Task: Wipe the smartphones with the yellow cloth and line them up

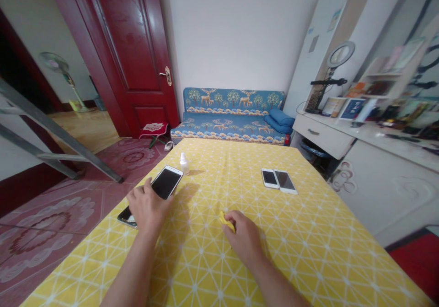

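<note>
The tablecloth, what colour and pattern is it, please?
The tablecloth is yellow with white triangles, best in the head view.

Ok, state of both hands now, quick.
Left hand: closed on a white smartphone.
Right hand: curled at a small yellow piece; grip cannot be told.

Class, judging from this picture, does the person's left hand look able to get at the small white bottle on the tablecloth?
Probably yes, after letting go: the left hand holds a black-screened phone, and the small white bottle stands just beyond that phone, nothing else between.
</note>
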Demonstrator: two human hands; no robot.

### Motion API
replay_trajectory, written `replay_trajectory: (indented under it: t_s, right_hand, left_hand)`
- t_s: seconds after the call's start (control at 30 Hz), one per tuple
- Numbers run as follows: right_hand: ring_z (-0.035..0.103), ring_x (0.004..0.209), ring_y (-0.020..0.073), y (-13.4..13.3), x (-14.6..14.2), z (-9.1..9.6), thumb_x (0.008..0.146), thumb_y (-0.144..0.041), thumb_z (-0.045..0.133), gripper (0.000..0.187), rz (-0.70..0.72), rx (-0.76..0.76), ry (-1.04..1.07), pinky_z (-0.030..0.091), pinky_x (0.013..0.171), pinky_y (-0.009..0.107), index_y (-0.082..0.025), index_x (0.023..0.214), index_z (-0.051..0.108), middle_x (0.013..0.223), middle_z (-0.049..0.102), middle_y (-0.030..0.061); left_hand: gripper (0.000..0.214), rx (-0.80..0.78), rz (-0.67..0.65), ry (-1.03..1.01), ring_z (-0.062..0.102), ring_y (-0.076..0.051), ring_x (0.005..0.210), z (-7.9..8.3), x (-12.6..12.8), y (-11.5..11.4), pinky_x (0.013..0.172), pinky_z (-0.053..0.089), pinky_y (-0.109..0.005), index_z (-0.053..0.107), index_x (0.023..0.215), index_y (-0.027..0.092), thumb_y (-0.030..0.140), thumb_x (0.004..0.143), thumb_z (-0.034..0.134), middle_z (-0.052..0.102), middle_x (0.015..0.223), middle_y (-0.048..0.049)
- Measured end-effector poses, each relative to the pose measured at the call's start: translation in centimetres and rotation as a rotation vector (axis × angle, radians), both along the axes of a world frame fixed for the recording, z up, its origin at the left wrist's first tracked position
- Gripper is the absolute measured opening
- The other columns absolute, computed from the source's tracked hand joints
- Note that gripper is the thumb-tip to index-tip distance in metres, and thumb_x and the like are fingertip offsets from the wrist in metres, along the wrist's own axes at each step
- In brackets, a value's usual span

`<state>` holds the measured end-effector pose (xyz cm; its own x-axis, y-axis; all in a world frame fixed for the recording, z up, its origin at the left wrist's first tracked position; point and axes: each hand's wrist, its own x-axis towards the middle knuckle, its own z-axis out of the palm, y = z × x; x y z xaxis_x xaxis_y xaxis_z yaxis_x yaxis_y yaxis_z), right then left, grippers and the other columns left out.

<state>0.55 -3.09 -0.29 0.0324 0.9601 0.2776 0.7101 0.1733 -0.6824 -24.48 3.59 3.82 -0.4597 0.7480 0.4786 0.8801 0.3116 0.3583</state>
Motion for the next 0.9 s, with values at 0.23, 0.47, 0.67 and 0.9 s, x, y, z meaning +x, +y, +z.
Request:
replay_trajectory:
  t_s: [0.23, 0.47, 0.67, 0.9]
  right_hand:
    - [0.064, 0.07, 0.0174, 1.0, 0.4, -0.9, 0.08, -0.029, 0.056, 0.013, 0.024, -0.023, 0.495, 0.047, 0.063, 0.026, -0.02, 0.084, 0.063, 0.078, 0.069, 0.0022]
    - [0.065, 0.082, 0.0214, 1.7, 1.4, -0.7, 0.078, -0.044, 0.061, 0.037, -0.169, 0.003, 0.893, 0.051, 0.063, 0.028, -0.017, 0.104, 0.062, 0.097, 0.069, 0.0077]
    - [0.063, 0.095, 0.0227, 1.8, 2.3, -0.8, 0.081, -0.044, 0.06, 0.039, -0.336, 0.117, 0.876, 0.051, 0.077, 0.032, -0.018, 0.11, 0.063, 0.108, 0.067, 0.008]
    - [0.059, 0.091, 0.0177, -0.6, 0.0, 0.3, 0.091, -0.018, 0.049, 0.032, 0.224, 0.464, 0.26, 0.049, 0.08, 0.032, -0.023, 0.119, 0.062, 0.098, 0.061, 0.0068]
  left_hand:
    - [0.056, -0.05, -0.712, -1.329, 0.062, -0.018, 0.075, -0.6, 8.1, -1.6, 0.067, 0.047, -0.028, 0.057, 0.097, 0.016, 0.046, 0.057, 0.081, 0.065, 0.084, -0.0033]
    - [0.036, -0.389, -0.811, -2.084, 0.066, -0.018, 0.069, -2.2, 11.3, -3.3, 0.062, 0.049, -0.028, 0.063, 0.104, 0.017, 0.042, 0.078, 0.067, 0.071, 0.084, -0.0052]
    - [0.061, -0.582, -0.968, -2.259, 0.07, -0.025, 0.081, -1.6, 12.0, -3.5, 0.072, 0.051, -0.036, 0.06, 0.118, 0.008, 0.058, 0.088, 0.041, 0.072, 0.094, -0.0158]
    - [0.046, -0.374, -0.687, -2.32, 0.068, -0.02, 0.068, -1.8, 12.5, -3.8, 0.068, 0.052, -0.031, 0.067, 0.095, 0.007, 0.048, 0.091, 0.044, 0.073, 0.078, -0.0111]
